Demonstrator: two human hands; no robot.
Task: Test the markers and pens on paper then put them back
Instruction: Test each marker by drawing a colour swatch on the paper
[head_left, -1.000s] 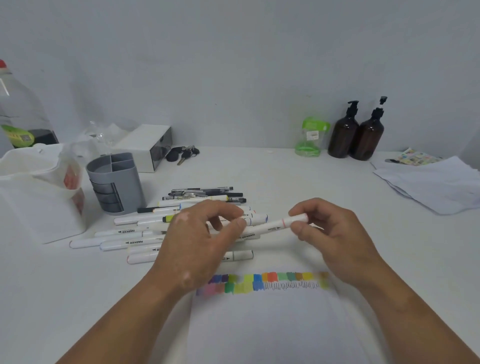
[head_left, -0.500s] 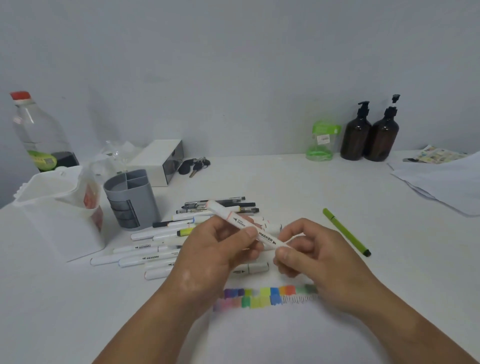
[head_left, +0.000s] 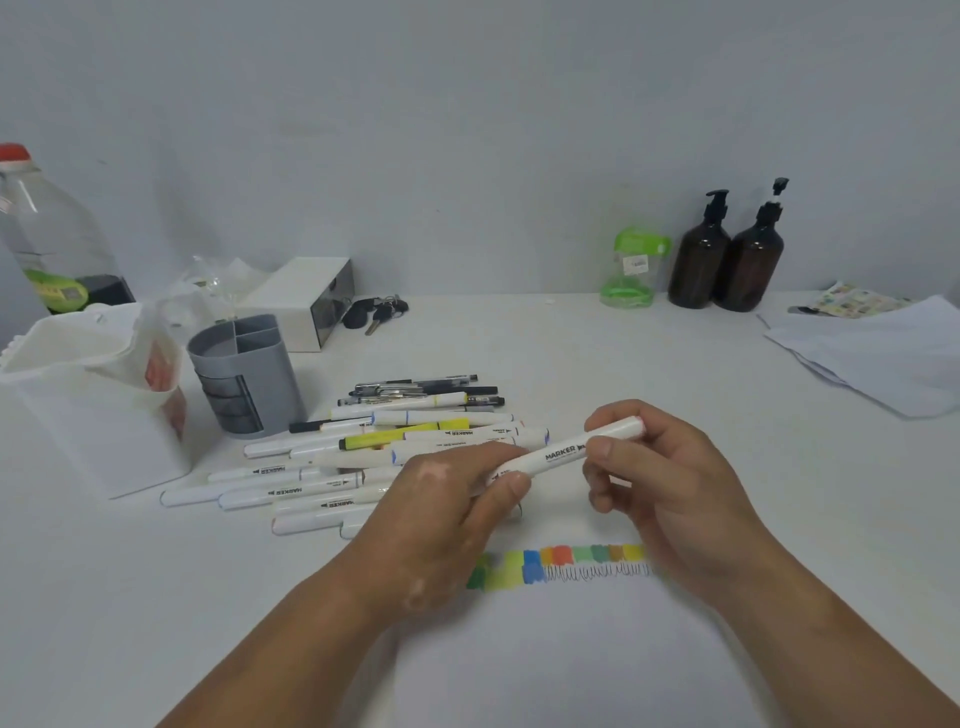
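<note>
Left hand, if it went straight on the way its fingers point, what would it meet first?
Probably the right hand: the left hand points rightward along the white marker both hands grip, and the right hand holds its far end. Depth between them is hard to judge.

Bare left hand (head_left: 441, 519) and right hand (head_left: 670, 493), forearms uncovered, fingernails trimmed short

Seemingly a home desk (head_left: 623, 364): pen holder (head_left: 244, 374), keys (head_left: 376, 312), pump bottles (head_left: 698, 260).
</note>
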